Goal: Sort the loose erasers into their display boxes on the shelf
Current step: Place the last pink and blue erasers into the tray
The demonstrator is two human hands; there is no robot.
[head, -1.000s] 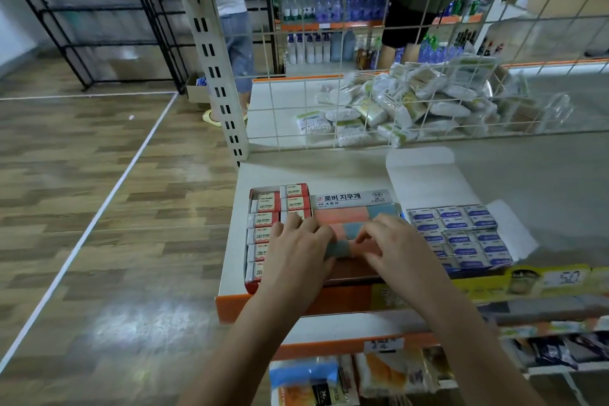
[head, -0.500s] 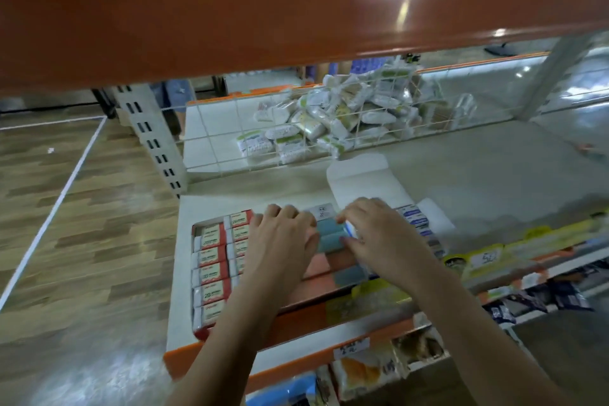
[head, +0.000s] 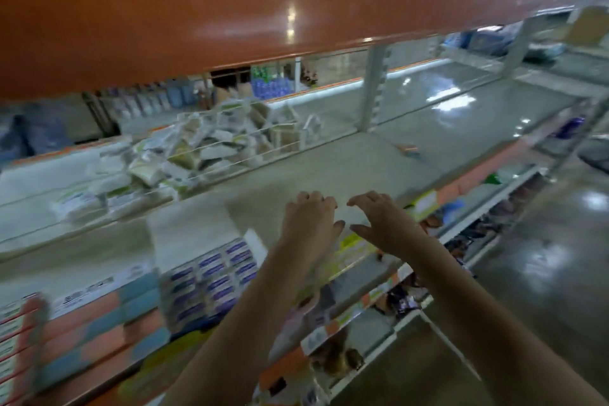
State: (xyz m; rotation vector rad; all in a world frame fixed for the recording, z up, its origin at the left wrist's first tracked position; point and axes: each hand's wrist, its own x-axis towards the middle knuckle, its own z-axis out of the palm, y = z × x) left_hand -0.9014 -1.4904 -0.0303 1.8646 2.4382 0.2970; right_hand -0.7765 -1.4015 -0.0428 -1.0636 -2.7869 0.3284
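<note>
Both of my hands hover over the bare white shelf point(head: 329, 161), side by side and holding nothing. My left hand point(head: 309, 217) and my right hand point(head: 382, 221) have loosely curled fingers. To their left stand the display boxes: one with orange and blue erasers point(head: 105, 323), one with white, blue-labelled erasers point(head: 214, 277), and at the far left edge a box of red-labelled erasers point(head: 16, 339). A single loose orange and blue eraser point(head: 408, 149) lies farther right on the shelf, well beyond my hands. The view is blurred by motion.
An orange shelf beam point(head: 230, 30) hangs right above. Behind a wire grid lies a heap of white packets point(head: 204, 145). Price labels point(head: 425, 204) run along the shelf's front edge. Lower shelves point(head: 395, 300) hold dark goods. The glossy floor point(head: 543, 273) is at right.
My hands have left the orange and blue eraser box and moved right over the bare shelf. The view has swung right, so the boxes now sit at lower left.
</note>
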